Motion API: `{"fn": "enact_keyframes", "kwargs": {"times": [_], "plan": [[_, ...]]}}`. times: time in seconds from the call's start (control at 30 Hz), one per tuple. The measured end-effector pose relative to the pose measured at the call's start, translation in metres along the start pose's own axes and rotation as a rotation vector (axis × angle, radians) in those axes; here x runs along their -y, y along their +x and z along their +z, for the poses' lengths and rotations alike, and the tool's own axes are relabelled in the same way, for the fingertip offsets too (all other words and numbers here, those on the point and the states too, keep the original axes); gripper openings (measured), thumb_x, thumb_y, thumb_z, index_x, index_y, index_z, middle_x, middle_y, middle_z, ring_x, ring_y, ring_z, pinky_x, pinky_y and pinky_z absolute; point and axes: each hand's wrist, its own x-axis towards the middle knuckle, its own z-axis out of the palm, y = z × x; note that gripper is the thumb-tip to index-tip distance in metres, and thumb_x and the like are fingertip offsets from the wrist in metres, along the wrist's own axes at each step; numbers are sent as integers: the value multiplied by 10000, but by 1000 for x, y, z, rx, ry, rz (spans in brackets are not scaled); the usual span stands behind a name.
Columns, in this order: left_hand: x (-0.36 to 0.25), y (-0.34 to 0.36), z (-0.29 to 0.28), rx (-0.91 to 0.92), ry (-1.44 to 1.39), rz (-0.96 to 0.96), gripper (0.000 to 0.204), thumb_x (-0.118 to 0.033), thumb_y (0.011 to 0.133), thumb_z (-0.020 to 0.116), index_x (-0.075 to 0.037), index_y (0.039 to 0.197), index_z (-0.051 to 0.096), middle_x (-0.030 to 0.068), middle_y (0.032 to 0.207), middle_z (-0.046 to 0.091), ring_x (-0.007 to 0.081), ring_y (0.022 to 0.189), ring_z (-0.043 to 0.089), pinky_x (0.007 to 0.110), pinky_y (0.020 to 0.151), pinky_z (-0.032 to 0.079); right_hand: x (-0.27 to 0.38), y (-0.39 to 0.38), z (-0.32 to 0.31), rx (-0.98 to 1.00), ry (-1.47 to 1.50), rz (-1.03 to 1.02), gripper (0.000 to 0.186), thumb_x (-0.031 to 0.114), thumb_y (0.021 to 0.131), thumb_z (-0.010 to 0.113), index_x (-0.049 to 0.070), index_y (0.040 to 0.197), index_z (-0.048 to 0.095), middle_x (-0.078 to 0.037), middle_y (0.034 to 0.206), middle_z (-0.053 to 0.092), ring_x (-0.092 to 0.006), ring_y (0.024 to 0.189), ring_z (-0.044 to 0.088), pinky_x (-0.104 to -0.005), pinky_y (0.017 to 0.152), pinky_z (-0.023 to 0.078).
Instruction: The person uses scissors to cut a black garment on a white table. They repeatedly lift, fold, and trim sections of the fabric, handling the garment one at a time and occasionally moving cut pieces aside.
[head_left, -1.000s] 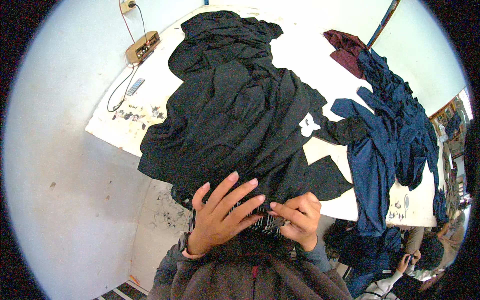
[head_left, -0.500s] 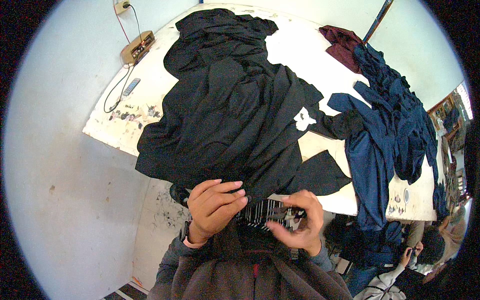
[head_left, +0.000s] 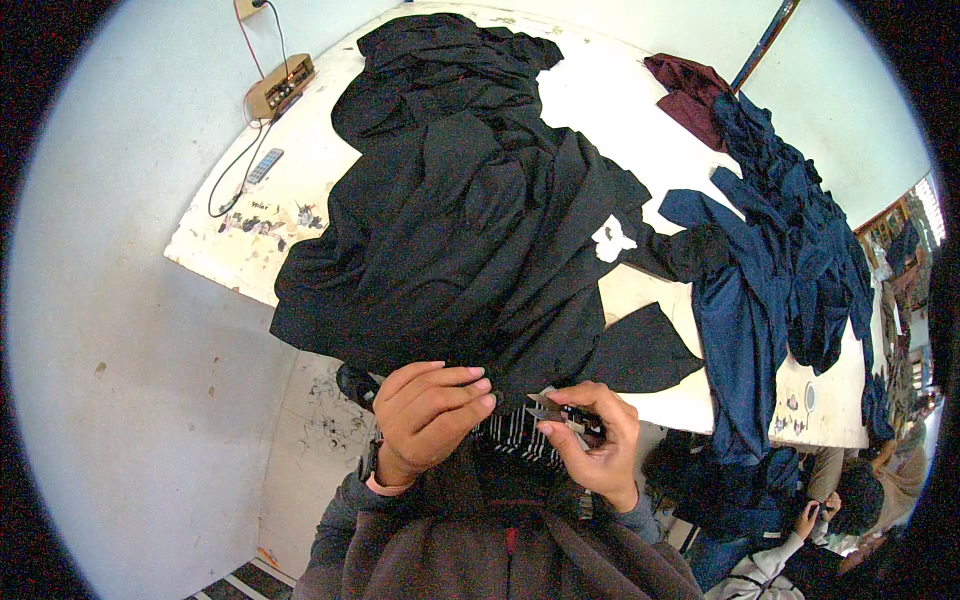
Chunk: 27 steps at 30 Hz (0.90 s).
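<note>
Head view: the black cloth [head_left: 450,250] lies heaped across the surface [head_left: 605,115], from 12 o'clock down to its near edge at 6; the left hand [head_left: 430,420], at 7 o'clock, rests on that edge with its fingers close together, thumb out of sight, so I cannot tell whether it pinches the cloth; the right hand [head_left: 602,445], at 5 o'clock, has thumb and fingers closed on small dark snips [head_left: 547,410], their tips aimed at 10 o'clock, near the left fingertips; the striped cloth [head_left: 520,440] shows below, between the hands.

For careful work, I would hold the edge flat and lightly taut with the left hand, fingertips curled back from the tips; bring the blades in level with the edge, not into the fold; lift the edge clear of the striped cloth, lest the tips catch it; the white scrap [head_left: 611,241] at 2 o'clock and the blue cloth [head_left: 745,300] at 3 seem well out of the way.
</note>
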Motion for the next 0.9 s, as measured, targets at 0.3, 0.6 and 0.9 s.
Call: {"fn": "enact_keyframes", "kwargs": {"times": [0.3,0.6,0.9], "plan": [[-2,-1,-7,93,-112,-185,192,-158,732,811,-152,915,753,2,942,755,222,930,728,386,865,555,2,2,8,-79,76,62,260,128,746,862,43,939,710,-86,878,734,-207,738,700,-305,666,490],[-13,23,-5,332,-719,-907,167,-136,892,770,11,970,757,58,813,683,105,763,605,239,718,455,-9,26,3,-73,-95,16,229,53,683,775,81,905,729,-61,791,684,-232,679,645,-328,614,444],[-15,25,-8,291,-655,-926,170,-146,887,779,-6,981,769,18,787,659,77,733,561,244,668,423,25,30,-5,2,-428,-230,269,225,745,863,107,915,692,0,724,668,-170,530,579,-332,524,339]]}}
